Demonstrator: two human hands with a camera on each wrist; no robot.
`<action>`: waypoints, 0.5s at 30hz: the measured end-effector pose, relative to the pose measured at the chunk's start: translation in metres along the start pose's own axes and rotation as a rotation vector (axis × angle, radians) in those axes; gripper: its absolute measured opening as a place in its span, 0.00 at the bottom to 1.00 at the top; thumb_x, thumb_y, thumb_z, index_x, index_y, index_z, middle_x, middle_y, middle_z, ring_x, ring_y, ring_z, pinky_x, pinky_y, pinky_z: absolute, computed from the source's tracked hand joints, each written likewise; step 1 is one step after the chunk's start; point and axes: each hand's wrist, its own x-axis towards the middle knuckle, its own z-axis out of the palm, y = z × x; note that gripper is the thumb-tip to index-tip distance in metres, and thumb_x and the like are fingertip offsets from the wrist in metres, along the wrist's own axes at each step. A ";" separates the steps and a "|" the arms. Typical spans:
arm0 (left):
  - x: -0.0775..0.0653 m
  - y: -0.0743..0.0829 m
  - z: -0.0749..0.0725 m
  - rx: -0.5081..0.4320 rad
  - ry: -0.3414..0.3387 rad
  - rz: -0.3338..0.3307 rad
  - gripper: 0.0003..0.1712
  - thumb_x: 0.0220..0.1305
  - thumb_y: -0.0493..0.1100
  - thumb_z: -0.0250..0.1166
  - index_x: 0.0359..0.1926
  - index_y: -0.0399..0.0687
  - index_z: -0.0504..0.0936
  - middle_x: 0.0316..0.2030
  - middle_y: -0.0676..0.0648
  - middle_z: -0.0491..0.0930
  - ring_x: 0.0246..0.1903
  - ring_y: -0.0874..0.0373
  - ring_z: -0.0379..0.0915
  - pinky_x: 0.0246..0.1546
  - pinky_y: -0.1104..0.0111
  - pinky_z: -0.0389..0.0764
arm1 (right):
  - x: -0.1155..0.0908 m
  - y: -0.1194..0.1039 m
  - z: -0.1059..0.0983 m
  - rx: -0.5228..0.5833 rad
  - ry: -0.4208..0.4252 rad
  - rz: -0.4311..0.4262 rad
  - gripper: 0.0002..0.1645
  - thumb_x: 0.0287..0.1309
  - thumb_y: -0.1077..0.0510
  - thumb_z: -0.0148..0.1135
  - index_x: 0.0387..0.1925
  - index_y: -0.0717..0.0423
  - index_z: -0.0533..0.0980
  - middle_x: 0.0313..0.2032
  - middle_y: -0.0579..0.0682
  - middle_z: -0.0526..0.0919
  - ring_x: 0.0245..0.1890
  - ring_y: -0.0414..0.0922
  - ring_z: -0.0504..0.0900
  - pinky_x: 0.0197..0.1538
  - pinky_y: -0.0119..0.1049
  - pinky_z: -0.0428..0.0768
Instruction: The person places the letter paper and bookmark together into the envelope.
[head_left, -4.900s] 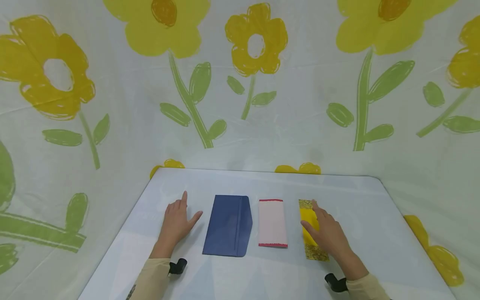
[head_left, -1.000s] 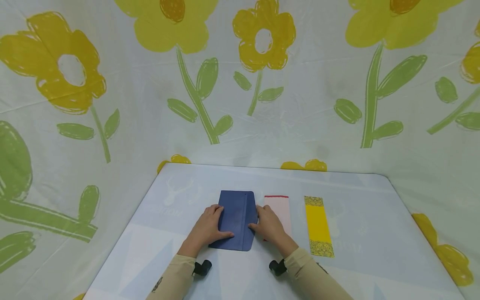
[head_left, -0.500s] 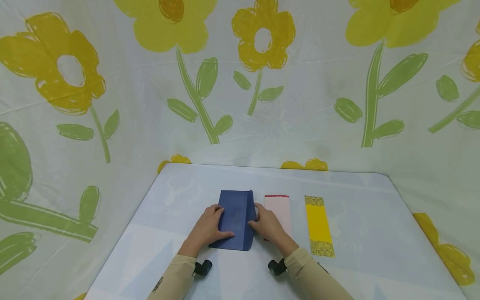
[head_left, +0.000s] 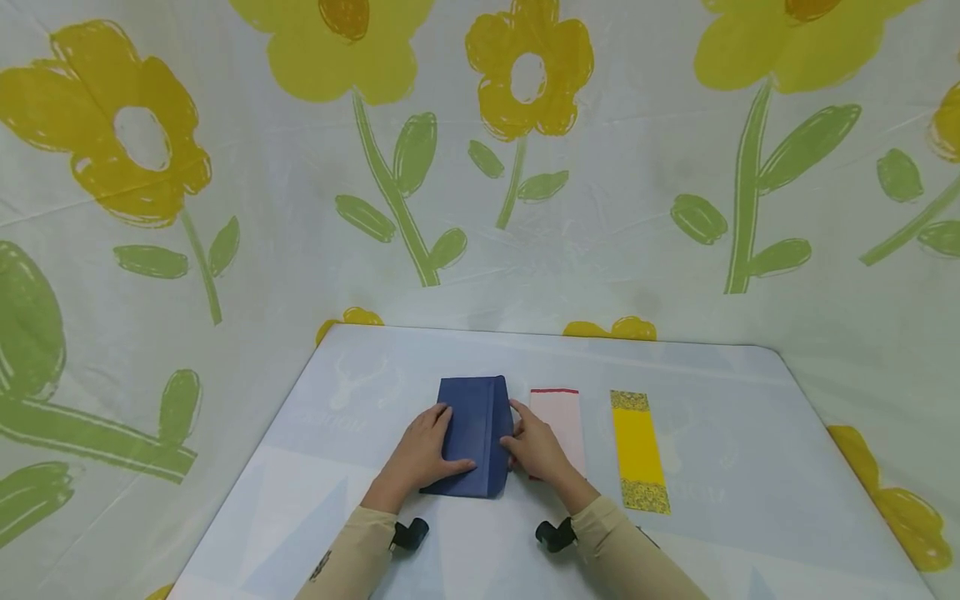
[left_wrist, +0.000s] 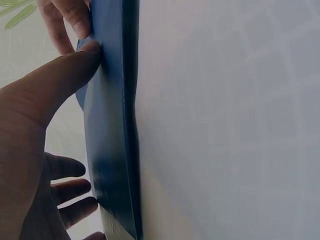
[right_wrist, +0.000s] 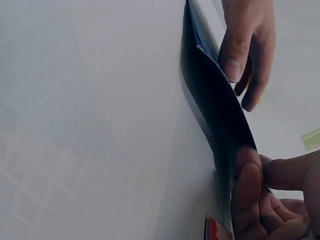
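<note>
A dark blue envelope (head_left: 467, 421) lies left of the middle of the table, its flap (head_left: 501, 442) along the right side. My left hand (head_left: 418, 457) rests over its left edge with the thumb spread across the front; the left wrist view shows that thumb pressing on the blue surface and the other fingers spread near the edge. My right hand (head_left: 542, 450) pinches the flap's outer edge between thumb and fingers. In the right wrist view the raised flap (right_wrist: 220, 107) stands off the table, with its dark underside showing.
Just right of the envelope lies a pale pink packet (head_left: 557, 414) with a red edge, partly hidden by my right hand. Farther right is a yellow strip (head_left: 637, 442) with glittery gold ends. A flower-patterned cloth (head_left: 615, 192) hangs behind the white table (head_left: 742, 467).
Both hands came inward to the envelope from apart. Over the last second the right hand has lifted the flap edge slightly, while the left hand has stayed nearly in place.
</note>
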 end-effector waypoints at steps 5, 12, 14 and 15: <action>0.001 0.004 -0.001 -0.009 -0.019 -0.013 0.63 0.44 0.80 0.55 0.70 0.41 0.54 0.68 0.41 0.54 0.67 0.45 0.50 0.65 0.52 0.56 | 0.000 0.002 0.000 0.072 0.014 -0.032 0.42 0.57 0.62 0.62 0.69 0.51 0.54 0.32 0.49 0.78 0.17 0.40 0.78 0.22 0.34 0.77; 0.003 0.011 -0.001 -0.011 -0.009 -0.034 0.64 0.44 0.82 0.51 0.69 0.40 0.55 0.68 0.39 0.55 0.67 0.44 0.51 0.65 0.50 0.53 | -0.004 -0.001 -0.002 0.107 0.038 -0.046 0.41 0.56 0.62 0.62 0.69 0.52 0.55 0.33 0.50 0.78 0.16 0.41 0.77 0.22 0.35 0.77; 0.004 0.012 0.000 -0.013 -0.013 -0.047 0.65 0.43 0.83 0.50 0.69 0.40 0.55 0.68 0.39 0.55 0.67 0.44 0.50 0.65 0.49 0.53 | -0.005 -0.002 -0.002 0.118 0.041 -0.043 0.41 0.56 0.62 0.62 0.69 0.51 0.56 0.33 0.51 0.78 0.17 0.42 0.78 0.22 0.36 0.78; 0.005 0.013 0.000 -0.009 -0.015 -0.055 0.66 0.42 0.84 0.48 0.70 0.41 0.55 0.68 0.39 0.54 0.67 0.44 0.49 0.65 0.49 0.52 | -0.005 -0.003 -0.002 0.125 0.042 -0.040 0.41 0.56 0.62 0.62 0.69 0.51 0.56 0.33 0.50 0.78 0.17 0.42 0.78 0.22 0.36 0.78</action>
